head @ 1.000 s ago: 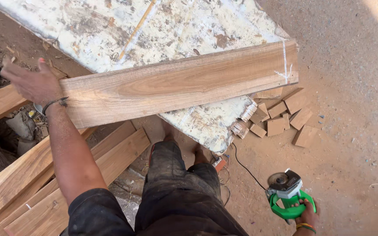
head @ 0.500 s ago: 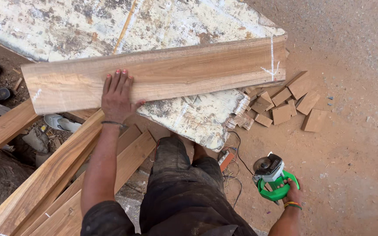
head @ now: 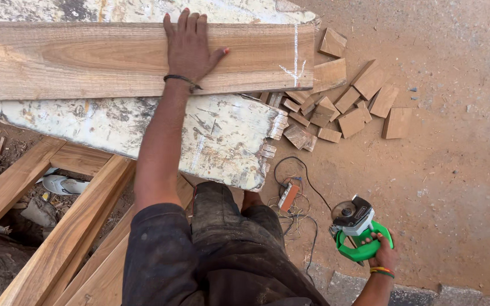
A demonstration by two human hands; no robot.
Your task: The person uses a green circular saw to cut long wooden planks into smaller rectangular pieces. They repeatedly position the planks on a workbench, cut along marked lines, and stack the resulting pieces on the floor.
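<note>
A long brown wooden plank (head: 86, 59) lies flat across a worn white board (head: 216, 136), with a white chalk line near its right end. My left hand (head: 189, 45) rests palm down on the plank, fingers spread. Low at my right side, my right hand (head: 382, 256) grips the green handle of a small circular saw (head: 355, 224), blade toward the ground.
Several cut wooden blocks (head: 350, 99) lie scattered on the sandy ground right of the plank's end. A cable with an orange plug (head: 288, 196) trails by my legs. More long planks (head: 58, 238) lean at the lower left, a sandal (head: 66, 185) between them.
The plank has shifted to lie level across the white board, and my left hand has slid along it toward the marked end. The saw stays low in my right hand.
</note>
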